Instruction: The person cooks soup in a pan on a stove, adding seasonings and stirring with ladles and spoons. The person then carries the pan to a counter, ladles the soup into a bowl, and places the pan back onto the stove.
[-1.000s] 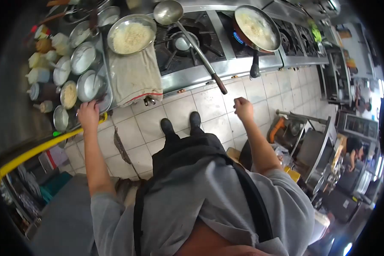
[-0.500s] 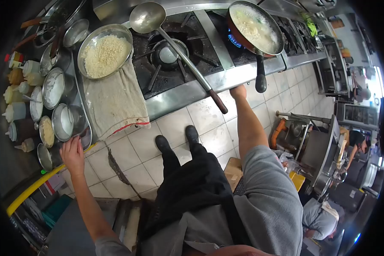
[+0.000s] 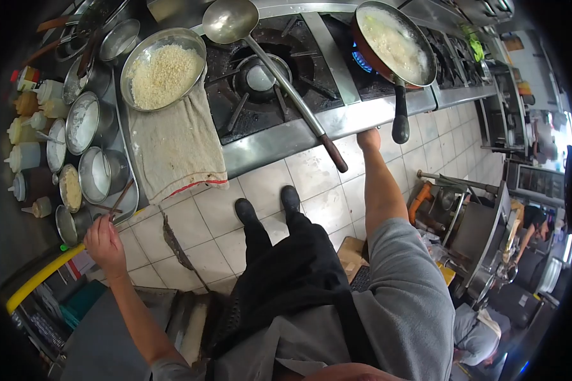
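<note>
My left hand [image 3: 105, 244] is at the lower edge of the metal tray [image 3: 131, 202], its fingertips closed around the near end of a thin brown stick [image 3: 123, 195]. Beside it are a small metal bowl [image 3: 66, 223] and a bowl of white powder [image 3: 99, 174]. My right hand [image 3: 368, 138] reaches to the stove's front edge [image 3: 343, 119], which hides its fingers. Above and to the right of it, a pan [image 3: 391, 44] with bubbling pale food sits over a blue flame. The pan's black handle [image 3: 400, 114] points toward me, untouched.
A long ladle [image 3: 292, 92] lies across a burner. A bowl of pale crumbs [image 3: 165, 73] stands by a folded cloth [image 3: 175, 143]. Squeeze bottles [image 3: 28, 155] line the left. At right are a metal rack [image 3: 483, 228] and other people, one in grey [image 3: 476, 333].
My right hand has gone from open air to the stove's front edge. My left hand has drawn back from the tray, and the brown stick now shows at its fingertips.
</note>
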A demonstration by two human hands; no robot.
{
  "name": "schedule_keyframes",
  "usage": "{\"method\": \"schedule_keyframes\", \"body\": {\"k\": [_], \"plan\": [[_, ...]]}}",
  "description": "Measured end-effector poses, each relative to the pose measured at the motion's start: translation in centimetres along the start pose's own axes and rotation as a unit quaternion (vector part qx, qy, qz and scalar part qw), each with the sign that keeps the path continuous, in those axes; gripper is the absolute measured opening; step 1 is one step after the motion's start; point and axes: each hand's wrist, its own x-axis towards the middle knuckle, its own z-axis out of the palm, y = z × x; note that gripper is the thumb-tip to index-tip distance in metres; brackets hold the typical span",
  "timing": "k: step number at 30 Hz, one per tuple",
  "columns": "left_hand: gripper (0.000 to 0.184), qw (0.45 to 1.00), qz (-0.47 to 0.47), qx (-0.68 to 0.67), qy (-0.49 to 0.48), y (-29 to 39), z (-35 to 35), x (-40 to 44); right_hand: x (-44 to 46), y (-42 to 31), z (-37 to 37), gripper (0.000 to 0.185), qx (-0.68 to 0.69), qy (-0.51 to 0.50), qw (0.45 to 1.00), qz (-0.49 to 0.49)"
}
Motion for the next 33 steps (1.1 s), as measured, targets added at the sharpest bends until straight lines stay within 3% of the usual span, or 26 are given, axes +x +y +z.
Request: {"method": "schedule_keyframes", "body": {"k": [4,7,9,12,19,25,28,30,33], "plan": [[0.023,1.0,-0.015,-0.003,0.014,0.9,-1.5,-0.5,1.5,1.7,1.6,0.037,-0.013,-0.015,1.0,0.002],[0.024,0.999,-0.019,-0.008,0.038,1.7,-3.2,-0.5,2.4,2.5,2.8,0.034,-0.02,0.03,0.999,-0.015],[0.026,0.998,-0.019,0.002,0.064,2.5,-4.3,-0.5,3.0,2.8,3.5,0.035,0.073,0.023,0.996,0.04],[0.029,0.997,-0.037,-0.001,0.073,3.4,-5.4,-0.9,3.2,3.3,4.3,0.04,0.106,0.057,0.991,0.059],[0.031,0.995,-0.018,-0.01,0.097,6.9,-7.7,0.2,4.1,4.3,5.9,0.038,0.147,0.064,0.986,0.046],[0.025,0.994,-0.022,-0.036,0.099,10.4,-8.1,0.8,3.3,4.5,4.7,0.037,0.141,0.06,0.988,-0.021],[0.022,0.995,-0.02,-0.054,0.081,12.9,-8.1,1.4,1.8,5.7,4.8,0.037,0.144,0.103,0.984,-0.009],[0.025,0.989,-0.031,-0.124,0.076,15.8,-7.8,1.9,-2.5,7.9,0.6,0.036,0.132,0.013,0.989,-0.065],[0.023,0.969,-0.048,-0.24,0.024,21.6,-7.5,3.6,-12.3,7.7,-6.7,0.025,0.277,-0.128,0.949,-0.083]]}}
